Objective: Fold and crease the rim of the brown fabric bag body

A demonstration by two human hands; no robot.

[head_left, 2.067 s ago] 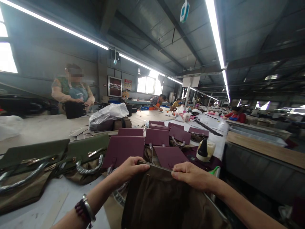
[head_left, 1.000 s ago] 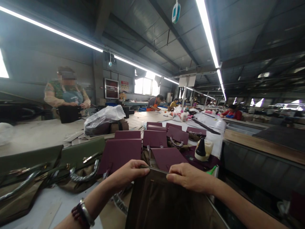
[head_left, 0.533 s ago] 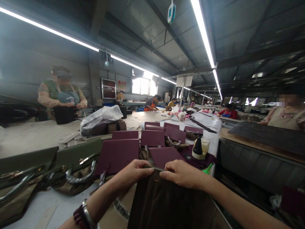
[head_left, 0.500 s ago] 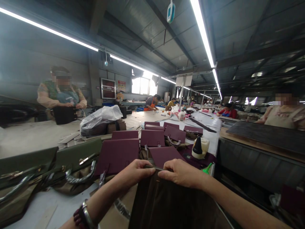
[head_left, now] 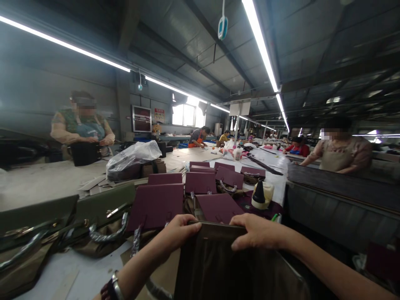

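Standing in front of me is a dark brown bag, a bag body by its look, with its top edge toward the far side. My left hand pinches that top edge near its left end, thumb on the near face. Farther right along the same edge, my right hand holds the rim, its thumb on the near face and its other fingers partly hidden behind. Just beyond the hands are maroon bags with plastic-wrapped handles. The lower part of the brown bag runs out of view.
Green-flapped bags lie on the left of the table. A cream container with a black cone top stands to the right. A plastic-wrapped bundle lies farther back. Co-workers are at the left table and the right bench.
My right hand has slid right along the bag's top edge, away from my left hand, which stays near the left end. The co-worker at right has moved leftward in view.
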